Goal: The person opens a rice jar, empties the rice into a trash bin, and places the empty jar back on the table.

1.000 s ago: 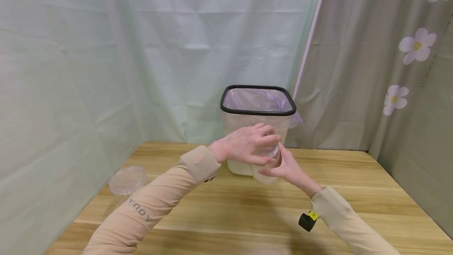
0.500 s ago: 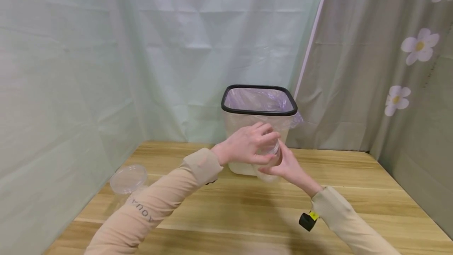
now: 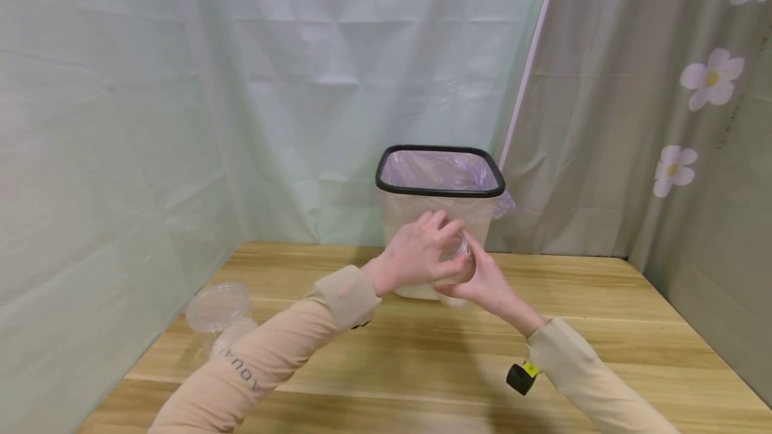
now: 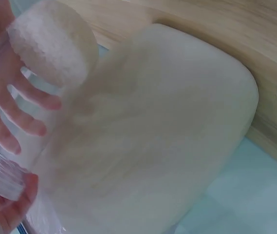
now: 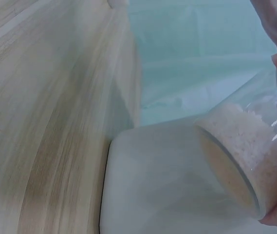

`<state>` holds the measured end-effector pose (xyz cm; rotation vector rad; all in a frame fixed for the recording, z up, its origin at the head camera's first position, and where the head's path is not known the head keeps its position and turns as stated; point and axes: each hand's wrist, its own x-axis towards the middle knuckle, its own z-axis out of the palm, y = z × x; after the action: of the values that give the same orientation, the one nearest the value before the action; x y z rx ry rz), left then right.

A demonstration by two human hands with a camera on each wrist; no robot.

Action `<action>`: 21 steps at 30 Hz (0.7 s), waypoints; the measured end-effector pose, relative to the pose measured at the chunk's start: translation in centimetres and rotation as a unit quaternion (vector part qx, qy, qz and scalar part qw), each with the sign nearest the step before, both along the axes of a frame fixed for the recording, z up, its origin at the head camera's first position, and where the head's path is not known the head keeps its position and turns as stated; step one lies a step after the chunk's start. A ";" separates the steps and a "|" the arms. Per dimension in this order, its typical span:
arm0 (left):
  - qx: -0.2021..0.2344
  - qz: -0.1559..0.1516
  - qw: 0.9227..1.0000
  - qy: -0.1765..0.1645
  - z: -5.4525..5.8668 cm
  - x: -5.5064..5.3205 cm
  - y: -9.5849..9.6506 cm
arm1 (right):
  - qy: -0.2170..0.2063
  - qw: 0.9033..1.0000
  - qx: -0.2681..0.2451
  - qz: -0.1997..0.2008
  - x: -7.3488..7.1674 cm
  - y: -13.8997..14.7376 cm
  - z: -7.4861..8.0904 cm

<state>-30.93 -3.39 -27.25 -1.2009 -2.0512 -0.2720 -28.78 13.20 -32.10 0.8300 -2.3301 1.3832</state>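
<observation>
In front of the bin, both hands meet at a clear plastic jar [image 5: 240,141] with white flaky grains in its lower part. The jar is tilted. My right hand [image 3: 490,286] grips its body, fingers curved around the wall. At the mouth end, my left hand [image 3: 416,254] holds a clear lid [image 4: 3,175] by its edge, thumb on one side and fingers on the other. Whether the lid sits on the rim or slightly apart, I cannot tell. In the head view, the hands hide most of the jar.
A pale bin [image 3: 416,205] with a black rim and purple liner stands behind the hands. Left on the wooden table [image 3: 386,367], a second clear lidded jar [image 3: 217,307] with white contents is partly behind the left sleeve. Curtains [image 3: 362,86] enclose the back and sides.
Both hands have shifted slightly left with the jar. The left forearm has tilted a little, uncovering more of the second jar. The grips look much the same.
</observation>
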 end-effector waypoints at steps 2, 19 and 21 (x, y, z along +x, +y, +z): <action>0.006 0.024 1.000 -0.005 -0.1 0.3 0.0 | -0.001 1.000 0.001 -0.004 -0.4 0.0 -0.4; 0.033 0.223 0.964 -0.138 0.9 3.0 1.7 | 0.042 0.999 0.023 -0.016 0.0 -0.5 -0.2; 0.042 0.231 0.961 -0.147 1.1 3.1 1.9 | 0.052 0.998 0.022 -0.013 -0.1 -0.5 -0.3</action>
<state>-27.88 -1.53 -26.19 -0.6273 -2.4794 -0.3200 -28.92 12.71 -32.39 0.8594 -2.2906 1.2524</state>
